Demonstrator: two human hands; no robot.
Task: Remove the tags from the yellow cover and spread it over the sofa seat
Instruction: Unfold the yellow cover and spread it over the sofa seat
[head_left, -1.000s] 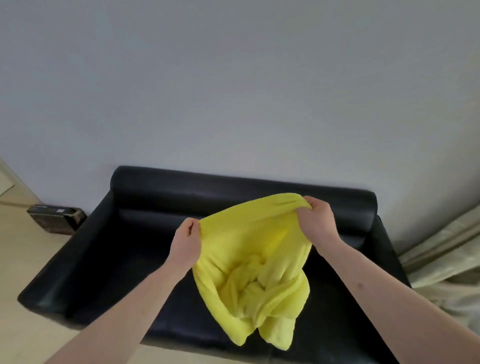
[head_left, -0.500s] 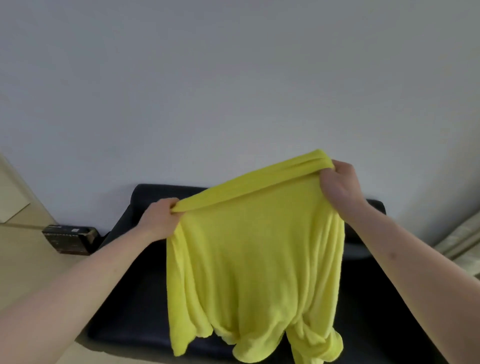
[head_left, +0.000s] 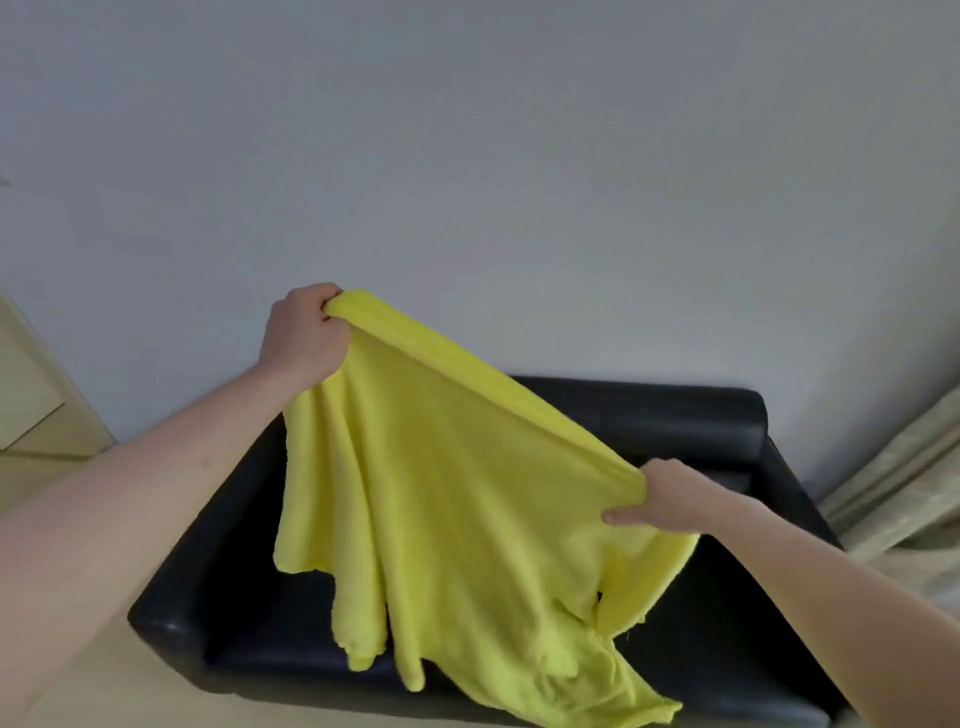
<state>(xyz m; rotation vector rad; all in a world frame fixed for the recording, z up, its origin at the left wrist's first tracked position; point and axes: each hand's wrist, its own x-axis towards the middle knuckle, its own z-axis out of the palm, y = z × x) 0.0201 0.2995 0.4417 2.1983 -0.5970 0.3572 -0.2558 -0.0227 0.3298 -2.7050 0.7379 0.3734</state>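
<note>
Two bare hands hold the yellow cover (head_left: 457, 499) up in the air in front of a black sofa (head_left: 727, 421), with the cloth stretched between them along its rolled top edge. On the left and raised high against the plain grey wall (head_left: 467, 156), the left hand (head_left: 304, 335) is clenched round one end of that edge, fingers curled over the bunched fabric. Lower down and further right, the right hand (head_left: 670, 496) grasps the other end, its thumb lying along the near face of the cloth and its fingers hidden behind the fold. Between the two grips the top edge runs as a taut slanted line, falling from upper left to lower right. Below it the cover hangs in long loose folds, draped in front of the sofa seat and backrest; its ragged lower corners dangle down over the near edge of the seat, and whether they touch the cushion cannot be told. No tags can be made out on the fabric. Part of the sofa's left armrest and its rounded backrest show around the cloth. A pale floor (head_left: 78, 691) lies at the near left, and light curtain fabric (head_left: 904, 483) hangs at the far right.
</note>
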